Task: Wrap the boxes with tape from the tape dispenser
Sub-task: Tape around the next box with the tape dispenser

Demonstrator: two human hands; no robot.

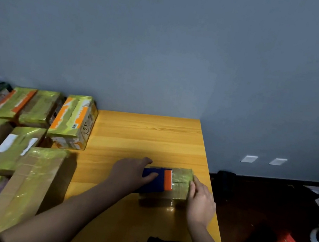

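My left hand (130, 173) grips the dark blue tape dispenser with the orange blade end (157, 180), fingers curled over its top, pressing it onto the small cardboard box covered in shiny yellow-green tape (180, 182). That box sits near the right edge of the orange-yellow wooden table (148, 135). My right hand (200, 202) rests against the box's right side, fingers straight and touching it — steadying, not clasping. The dispenser's serrated edge lies across the box top, left of the box's middle seam. On the left of the table stands a cluster of taped cardboard boxes (18, 142) — several with orange stripes or white labels. A grey-blue wall (164, 49) rises behind.
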